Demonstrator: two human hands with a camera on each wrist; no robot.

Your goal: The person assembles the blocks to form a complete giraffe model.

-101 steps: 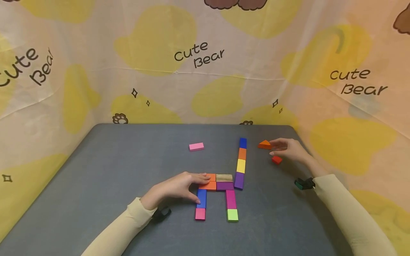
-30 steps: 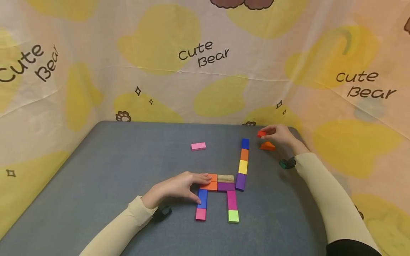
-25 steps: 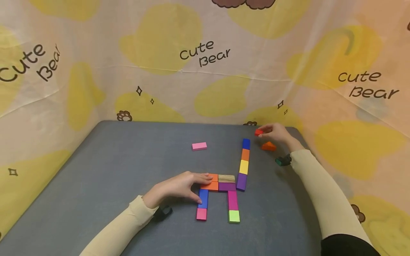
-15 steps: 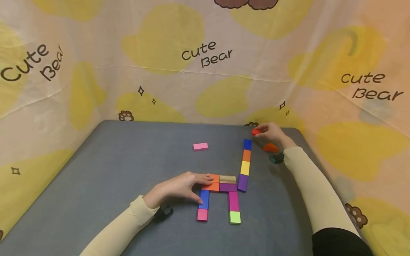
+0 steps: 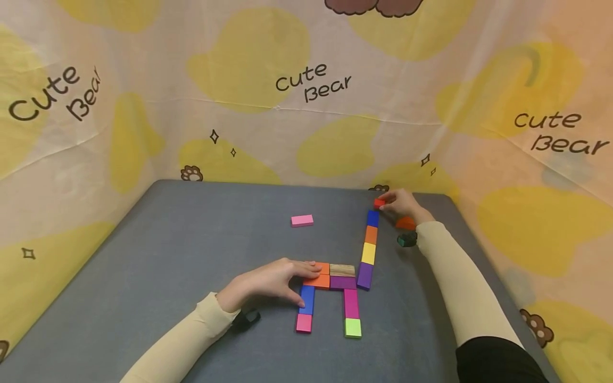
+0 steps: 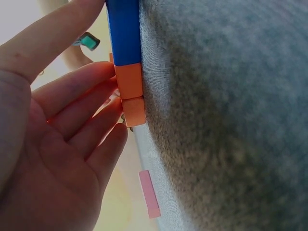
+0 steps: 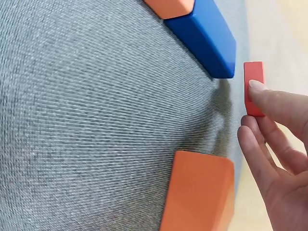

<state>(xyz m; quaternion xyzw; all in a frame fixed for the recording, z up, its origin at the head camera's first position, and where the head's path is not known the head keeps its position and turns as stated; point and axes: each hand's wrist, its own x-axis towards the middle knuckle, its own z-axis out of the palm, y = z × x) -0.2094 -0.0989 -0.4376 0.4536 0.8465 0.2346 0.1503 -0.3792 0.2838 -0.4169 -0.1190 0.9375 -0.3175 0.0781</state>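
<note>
My right hand [image 5: 403, 204] pinches a small red block [image 5: 379, 203] between thumb and fingers, just beyond the blue block [image 5: 372, 218] that tops a slanting row. In the right wrist view the red block [image 7: 254, 89] appears raised, apart from that blue block [image 7: 207, 41]. Below it the row runs orange, yellow [image 5: 368, 254] and purple [image 5: 365, 275]. My left hand [image 5: 268, 282] rests its fingertips on two orange blocks [image 5: 318, 282], its thumb touching a blue block [image 5: 307, 300]. Beside these lie a wood-grain block [image 5: 342, 270] and a purple block [image 5: 342, 282].
An orange triangular block [image 5: 405, 223] lies behind my right wrist, partly hidden. One pink block [image 5: 302, 221] lies alone toward the back. Two legs extend nearer me, ending in a deep pink block [image 5: 304, 323] and a green block [image 5: 353, 328]. Printed cloth walls surround the grey table [image 5: 201, 234].
My right hand has picked up the red block from the table's right side, carried it past the orange triangle and lowered it toward the row's far end. My left hand stays put.
</note>
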